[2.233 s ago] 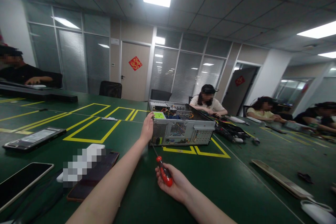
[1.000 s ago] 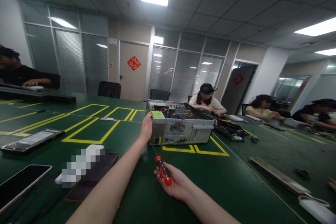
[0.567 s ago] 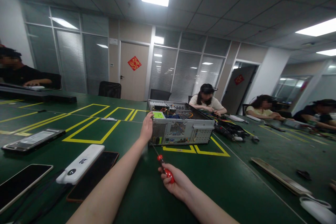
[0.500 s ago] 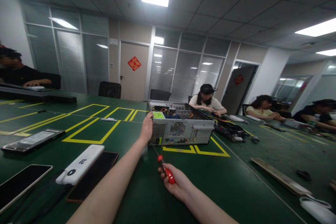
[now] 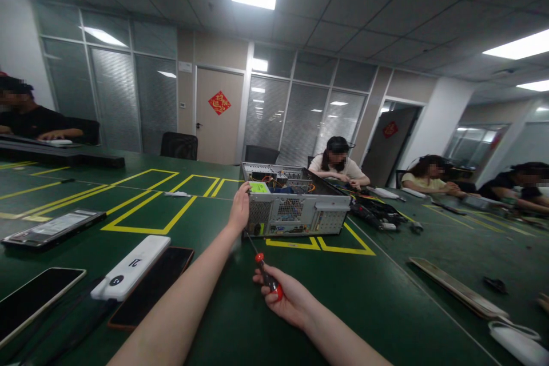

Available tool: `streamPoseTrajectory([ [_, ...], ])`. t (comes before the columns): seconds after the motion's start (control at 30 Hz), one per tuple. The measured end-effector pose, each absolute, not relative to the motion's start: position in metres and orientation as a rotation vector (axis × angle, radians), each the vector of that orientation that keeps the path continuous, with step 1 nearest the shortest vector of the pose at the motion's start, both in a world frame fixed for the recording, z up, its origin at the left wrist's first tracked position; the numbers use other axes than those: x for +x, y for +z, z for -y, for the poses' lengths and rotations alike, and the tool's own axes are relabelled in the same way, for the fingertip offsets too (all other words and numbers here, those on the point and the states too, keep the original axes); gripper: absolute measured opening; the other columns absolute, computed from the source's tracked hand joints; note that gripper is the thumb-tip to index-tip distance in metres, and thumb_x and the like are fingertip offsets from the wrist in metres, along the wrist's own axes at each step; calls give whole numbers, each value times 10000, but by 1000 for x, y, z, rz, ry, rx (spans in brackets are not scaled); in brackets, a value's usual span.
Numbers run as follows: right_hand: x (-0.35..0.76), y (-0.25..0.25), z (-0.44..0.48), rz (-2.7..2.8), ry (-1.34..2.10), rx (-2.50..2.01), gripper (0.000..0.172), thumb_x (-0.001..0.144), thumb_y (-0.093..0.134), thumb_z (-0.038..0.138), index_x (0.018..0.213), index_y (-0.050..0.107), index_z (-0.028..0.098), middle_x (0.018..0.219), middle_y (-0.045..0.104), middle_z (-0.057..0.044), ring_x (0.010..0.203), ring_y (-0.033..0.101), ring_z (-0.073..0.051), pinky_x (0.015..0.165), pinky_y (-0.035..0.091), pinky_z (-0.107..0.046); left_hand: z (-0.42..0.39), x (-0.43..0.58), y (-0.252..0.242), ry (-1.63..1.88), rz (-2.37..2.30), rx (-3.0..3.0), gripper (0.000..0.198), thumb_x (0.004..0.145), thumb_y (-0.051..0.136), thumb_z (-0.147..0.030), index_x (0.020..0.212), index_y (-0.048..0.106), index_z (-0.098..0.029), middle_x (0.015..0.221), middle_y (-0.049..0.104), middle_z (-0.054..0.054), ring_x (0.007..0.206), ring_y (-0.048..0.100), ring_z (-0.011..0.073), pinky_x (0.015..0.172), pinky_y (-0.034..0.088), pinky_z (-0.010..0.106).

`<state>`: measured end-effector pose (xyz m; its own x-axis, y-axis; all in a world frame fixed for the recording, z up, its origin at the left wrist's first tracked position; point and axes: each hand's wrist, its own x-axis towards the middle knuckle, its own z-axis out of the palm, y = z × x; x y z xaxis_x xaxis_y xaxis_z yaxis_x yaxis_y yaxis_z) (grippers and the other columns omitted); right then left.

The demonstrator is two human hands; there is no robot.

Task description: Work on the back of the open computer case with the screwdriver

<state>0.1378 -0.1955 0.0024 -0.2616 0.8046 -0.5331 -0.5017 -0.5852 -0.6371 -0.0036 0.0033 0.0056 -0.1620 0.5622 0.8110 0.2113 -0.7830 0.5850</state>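
An open computer case (image 5: 330,217) stands on the green table, its back panel with grille and ports turned toward me. Wires and a box with a yellow-green label (image 5: 259,187) show inside its top left corner. My left hand (image 5: 240,210) grips the case's left rear edge, fingers over the top. In my right hand (image 5: 288,296) is a red and black screwdriver (image 5: 259,258), fingers wrapped round its handle. The shaft slants up and left to the lower left corner of the back panel. Whether the tip sits in a screw is too small to tell.
Left of my arms lie a hard drive (image 5: 55,227), a white power bank (image 5: 132,267) with cables and two phones (image 5: 36,297). Black parts and cables (image 5: 380,214) lie right of the case. A long flat bar (image 5: 458,287) is farther right. Several people sit around the table.
The screwdriver's handle has turned, showing more of its black side, and my right hand has shifted slightly left. My left hand and the case have stayed put.
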Motion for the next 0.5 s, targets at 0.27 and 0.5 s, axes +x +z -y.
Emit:
streamPoseTrajectory([
  [0.27, 135, 6, 199, 362, 1948, -1141, 88, 960, 482, 181, 1032, 517, 145, 900, 719, -102, 536, 607, -77, 427, 451, -120, -1, -3, 7, 2012, -920, 1858, 505, 974, 255, -553, 1163, 587, -223, 1385, 563, 107, 1314, 505, 226, 1140, 370, 450],
  [0.5, 138, 6, 199, 389, 2102, -1165, 334, 1004, 381, 395, 1059, 568, 124, 720, 665, -68, 413, 530, -78, 310, 299, -100, 0, -4, 9, 2012, -901, 1852, 495, 969, 263, -558, 1155, 592, -238, 1376, 570, 101, 1307, 513, 226, 1142, 368, 446],
])
